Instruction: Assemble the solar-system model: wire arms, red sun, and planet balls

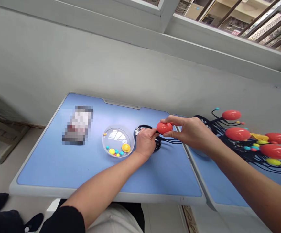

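My right hand point(185, 131) pinches a glossy red ball point(164, 128) between thumb and fingers, above the blue desk. Close against the ball's left side, my left hand point(146, 140) has its fingers closed on a black stem, which they mostly hide. Black wires point(173, 140) run rightward beneath my right hand. Partly covered by my left hand is a round black base point(158, 145). Left of it stands a clear round bowl point(118, 139) with yellow, blue and other small balls inside, including a larger yellow-orange ball point(126, 148).
On the adjoining desk at right, black wire pieces carry several red balls point(237, 133) and small coloured beads, spreading past the desk edge. A pixelated flat object point(77, 125) lies on the left of the blue desk point(50, 161). Behind are a wall and a barred window.
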A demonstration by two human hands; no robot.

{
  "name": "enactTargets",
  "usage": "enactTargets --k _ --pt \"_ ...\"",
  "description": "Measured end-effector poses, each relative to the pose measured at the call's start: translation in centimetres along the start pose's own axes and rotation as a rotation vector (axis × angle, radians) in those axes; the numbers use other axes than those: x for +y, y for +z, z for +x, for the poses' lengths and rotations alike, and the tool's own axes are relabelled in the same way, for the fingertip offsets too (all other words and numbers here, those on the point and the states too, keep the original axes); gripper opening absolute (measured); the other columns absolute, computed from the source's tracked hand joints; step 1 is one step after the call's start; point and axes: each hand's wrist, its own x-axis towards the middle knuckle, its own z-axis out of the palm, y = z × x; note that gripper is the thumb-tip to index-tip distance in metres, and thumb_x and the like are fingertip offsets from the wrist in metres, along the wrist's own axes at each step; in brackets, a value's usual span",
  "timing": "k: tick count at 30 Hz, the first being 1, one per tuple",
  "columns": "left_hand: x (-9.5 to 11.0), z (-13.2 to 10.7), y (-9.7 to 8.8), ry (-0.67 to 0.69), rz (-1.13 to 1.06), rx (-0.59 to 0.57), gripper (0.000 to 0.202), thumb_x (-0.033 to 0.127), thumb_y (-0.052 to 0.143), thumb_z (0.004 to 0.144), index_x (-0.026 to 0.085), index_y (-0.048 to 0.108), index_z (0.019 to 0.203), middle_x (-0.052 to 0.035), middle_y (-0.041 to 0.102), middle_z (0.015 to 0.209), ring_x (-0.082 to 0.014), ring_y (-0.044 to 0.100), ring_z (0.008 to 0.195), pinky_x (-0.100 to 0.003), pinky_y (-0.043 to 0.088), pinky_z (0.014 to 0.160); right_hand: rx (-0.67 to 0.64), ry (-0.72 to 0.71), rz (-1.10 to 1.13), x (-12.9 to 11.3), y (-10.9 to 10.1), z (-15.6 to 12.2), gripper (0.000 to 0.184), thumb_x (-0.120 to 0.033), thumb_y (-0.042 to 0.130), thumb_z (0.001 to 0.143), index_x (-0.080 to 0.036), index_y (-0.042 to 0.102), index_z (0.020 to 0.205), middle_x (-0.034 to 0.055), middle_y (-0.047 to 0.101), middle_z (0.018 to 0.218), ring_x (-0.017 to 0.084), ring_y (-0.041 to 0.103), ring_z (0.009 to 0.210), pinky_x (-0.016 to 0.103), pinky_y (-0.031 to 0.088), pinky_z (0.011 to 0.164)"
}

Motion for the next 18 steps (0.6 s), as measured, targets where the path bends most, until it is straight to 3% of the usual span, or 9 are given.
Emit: enactTargets --k 11,18 --pt "0.08 0.03 -0.06 0.015 0.021 -0.002 0.02 0.022 0.045 0.087 0.02 0.065 0.081 -0.0006 0.066 0.074 -0.0141 0.054 0.07 -0.023 0.038 0.066 0.042 -0.029 0.033 -0.12 0.5 -0.75 0.013 -0.033 0.058 0.066 -0.03 0.056 0.079 -0.0002 0.069 0.091 0.023 0.062 0.074 0.029 0.036 0.055" --pt "0.06 0.12 0.0 -0.005 -0.006 -0.003 0.019 0.02 0.046 0.086 0.022 0.064 0.082 -0.0006 0.066 0.076 -0.0144 0.055 0.072 -0.025 0.039 0.069 0.051 -0.06 -0.039 0.23 0.65 -0.65 0.014 -0.033 0.056 0.069 -0.03 0.055 0.082 0.0002 0.068 0.081 0.018 0.057 0.057 0.027 0.035 0.052"
